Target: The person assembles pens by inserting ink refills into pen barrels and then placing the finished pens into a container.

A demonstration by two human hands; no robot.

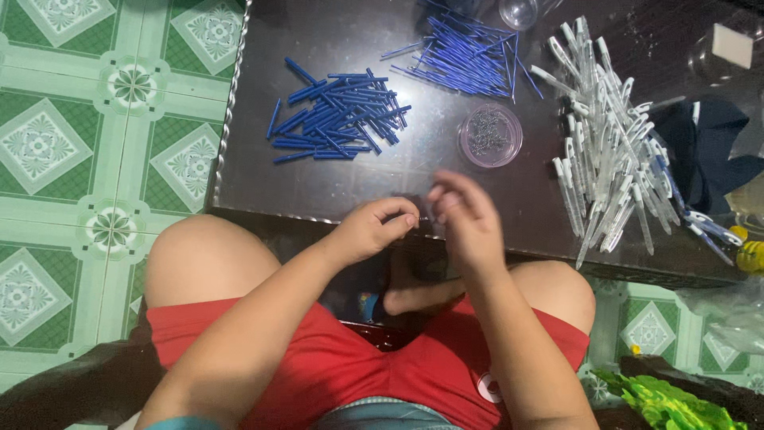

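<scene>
I see both hands meeting at the near edge of a low dark table, glossy top with a beaded metal trim along its edges. Left hand is curled narrow, thumb and forefinger pinched at the tip toward the right; something tiny may sit in the pinch but I can't tell what. Right hand is motion-blurred, fingers loosely bent and fanned, tips almost touching the left fingertips; can't tell if it holds anything. On the table, well beyond the left hand, a loose heap of short blue plastic pieces, matte, stubby rods lying criss-cross. Further back, a second pile of thin blue refill tubes, long and slender, fanned out. Just beyond the right hand, a small round clear dish, pinkish rim, holding a clump of tiny metal springs. To the right, a big heap of clear plastic pen barrels with white clips, shiny, mostly pointing toward me. Beside that, dark blue cloth, soft and crumpled. Clear round container at the far edge, partly cut off. A few assembled blue-and-clear pens lie at the right edge. Red shorts on the lap, smooth fabric. Floor is green and white patterned tile, glossy. Green crinkled plastic at bottom right.
</scene>
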